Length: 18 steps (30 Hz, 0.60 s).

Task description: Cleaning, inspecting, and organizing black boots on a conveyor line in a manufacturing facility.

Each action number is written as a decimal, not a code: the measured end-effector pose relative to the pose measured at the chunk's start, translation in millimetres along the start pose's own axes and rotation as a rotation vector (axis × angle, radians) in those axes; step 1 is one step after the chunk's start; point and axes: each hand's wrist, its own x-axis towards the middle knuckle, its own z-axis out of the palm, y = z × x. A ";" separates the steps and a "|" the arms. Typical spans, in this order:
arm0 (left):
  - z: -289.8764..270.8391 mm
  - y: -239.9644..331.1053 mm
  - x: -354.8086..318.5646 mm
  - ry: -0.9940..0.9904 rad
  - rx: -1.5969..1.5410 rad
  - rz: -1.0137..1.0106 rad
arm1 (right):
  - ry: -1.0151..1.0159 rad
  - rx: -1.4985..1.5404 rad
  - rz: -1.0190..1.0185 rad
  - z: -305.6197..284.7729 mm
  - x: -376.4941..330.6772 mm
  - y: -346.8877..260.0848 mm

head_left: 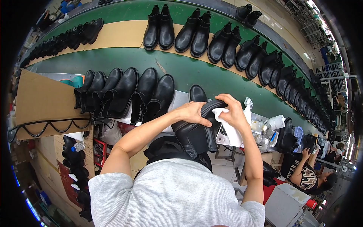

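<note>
A black ankle boot (188, 137) is held up in front of my body, its shaft pointing down toward me and its dark sole edge turned up. My left hand (193, 113) grips it, with the thumb across the leather. In my right hand (233, 114) a white cloth (236, 133) is pinched against the boot's edge, and the fingers curl over the sole. Just beyond the held boot, another black boot (197, 93) rests on the bench with its toe away from me; the rest of it is hidden.
Several black boots (126, 89) stand to the left beside a cardboard sheet (45, 100). Across the green surface (124, 58), a long row of boots (193, 34) stands on cardboard. Plastic bottles (259, 126) crowd the right side. A co-worker (308, 172) sits farther right.
</note>
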 end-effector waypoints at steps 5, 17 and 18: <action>-38.5 28.5 11.3 -0.140 0.177 0.043 | -0.006 0.179 0.119 -32.4 5.5 -3.3; -32.0 39.0 -1.5 -0.313 0.203 -0.069 | 0.031 0.113 0.275 -14.2 -19.1 -16.7; -32.7 39.3 -2.0 -0.306 0.203 -0.079 | -0.022 0.227 0.361 -17.6 -16.4 -17.9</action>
